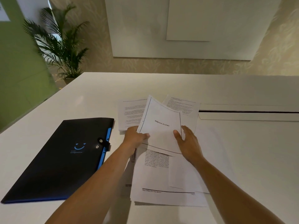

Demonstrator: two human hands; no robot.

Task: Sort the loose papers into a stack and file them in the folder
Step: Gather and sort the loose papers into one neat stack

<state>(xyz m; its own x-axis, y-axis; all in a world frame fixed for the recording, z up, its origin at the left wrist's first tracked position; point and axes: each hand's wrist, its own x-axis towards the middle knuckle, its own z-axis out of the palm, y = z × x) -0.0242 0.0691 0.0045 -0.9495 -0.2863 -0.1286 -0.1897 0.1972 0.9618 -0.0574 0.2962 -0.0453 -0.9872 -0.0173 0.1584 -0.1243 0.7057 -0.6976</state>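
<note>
A flat, matte black folder (61,157) with a blue accordion edge and a snap strap fastened over its flap lies closed on the glossy white table (90,97), its long axis running diagonally from the near left corner up toward the papers; nothing of its contents shows. Just right of the folder, thin white printed sheets (163,175) lie loosely fanned, their long sides pointing roughly away from the person. Above them a bordered page (161,120) headed "BIBLIOGRAPHY" is lifted and slightly curled, tilted clockwise. The left hand (134,138) pinches its lower left edge, thumb on top; the right hand (187,141), fingers spread and relaxed, rests against its right edge. Beyond the folder stands a leafy potted palm (59,42).
</note>
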